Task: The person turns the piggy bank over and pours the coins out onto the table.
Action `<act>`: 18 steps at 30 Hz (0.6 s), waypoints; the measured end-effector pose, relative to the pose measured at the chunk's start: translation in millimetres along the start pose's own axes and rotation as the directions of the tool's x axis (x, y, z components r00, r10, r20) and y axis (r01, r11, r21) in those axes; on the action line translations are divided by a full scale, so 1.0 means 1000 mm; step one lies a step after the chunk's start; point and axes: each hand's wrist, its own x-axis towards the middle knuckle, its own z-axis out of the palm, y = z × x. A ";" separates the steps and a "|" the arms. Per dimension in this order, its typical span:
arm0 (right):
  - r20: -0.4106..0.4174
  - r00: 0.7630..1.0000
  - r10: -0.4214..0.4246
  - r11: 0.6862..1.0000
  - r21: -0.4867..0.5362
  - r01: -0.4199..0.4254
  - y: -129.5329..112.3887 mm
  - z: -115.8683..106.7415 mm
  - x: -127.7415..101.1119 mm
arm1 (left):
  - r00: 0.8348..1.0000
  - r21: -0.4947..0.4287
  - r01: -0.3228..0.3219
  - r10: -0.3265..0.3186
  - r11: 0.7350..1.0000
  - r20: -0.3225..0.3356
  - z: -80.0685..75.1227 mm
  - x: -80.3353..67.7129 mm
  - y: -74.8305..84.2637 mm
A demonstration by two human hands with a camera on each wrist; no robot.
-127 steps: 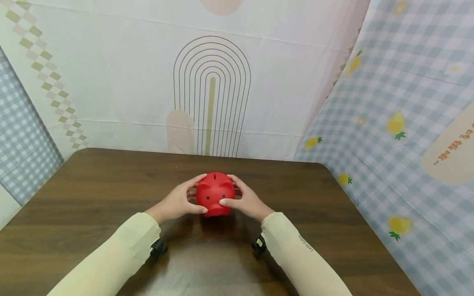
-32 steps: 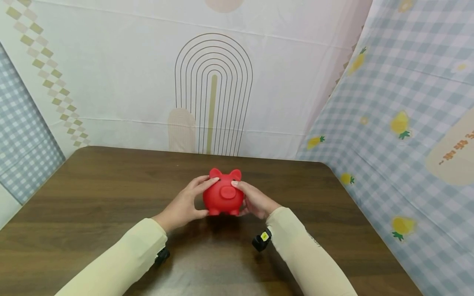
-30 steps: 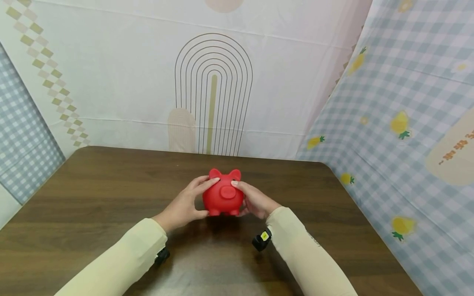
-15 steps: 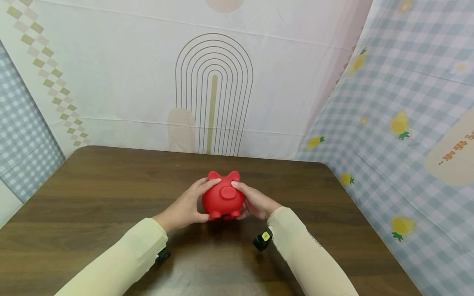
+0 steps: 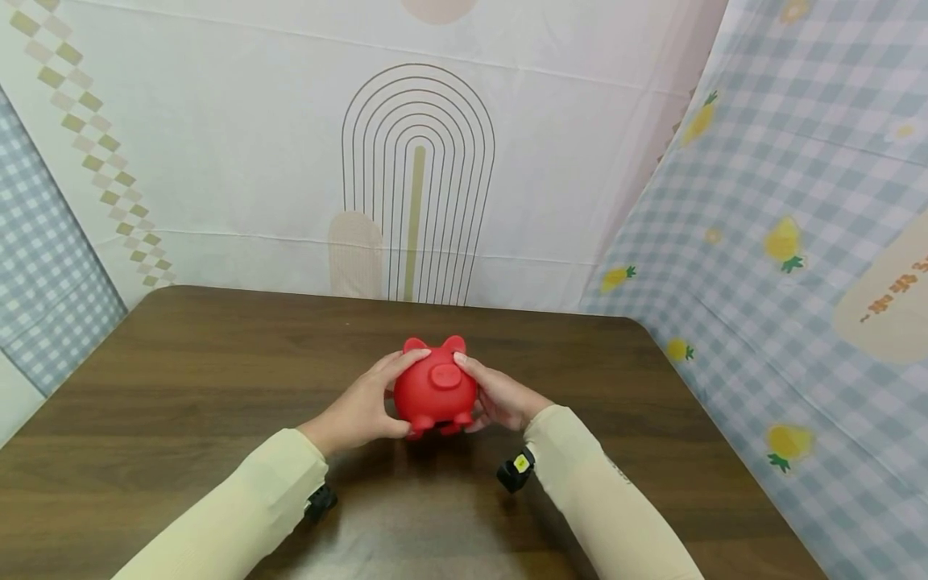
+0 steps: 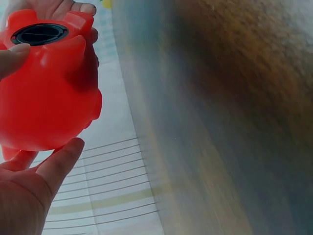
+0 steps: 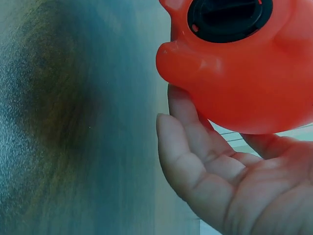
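Both hands hold a red piggy bank (image 5: 435,387) between them, just above the middle of the brown table (image 5: 181,379). It is tipped back, with snout and ears facing up and feet toward me. My left hand (image 5: 362,407) grips its left side, thumb low by the feet and fingers over the top. My right hand (image 5: 500,399) cups the right side. In the left wrist view the piggy bank (image 6: 44,98) shows its black plug (image 6: 40,33), with the left hand (image 6: 24,196) under it. The right wrist view shows the piggy bank (image 7: 244,83), its plug (image 7: 230,14) and the right hand (image 7: 220,186).
Patterned cloth hangs behind the table (image 5: 416,185), and a checked cloth with pineapples (image 5: 783,266) hangs on the right. Black wrist cameras (image 5: 516,469) sit under both sleeves. Nothing else lies on the wood.
Four seconds ago the piggy bank stood upright with its coin slot up. Now it is tipped back. In the last second it tilted a little further, showing more of its feet.
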 end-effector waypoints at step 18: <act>-0.035 0.999 0.005 1.000 -0.012 -0.005 0.006 -0.001 -0.004 | 0.998 -0.167 0.067 -0.069 0.984 -0.010 0.004 -0.001 -0.004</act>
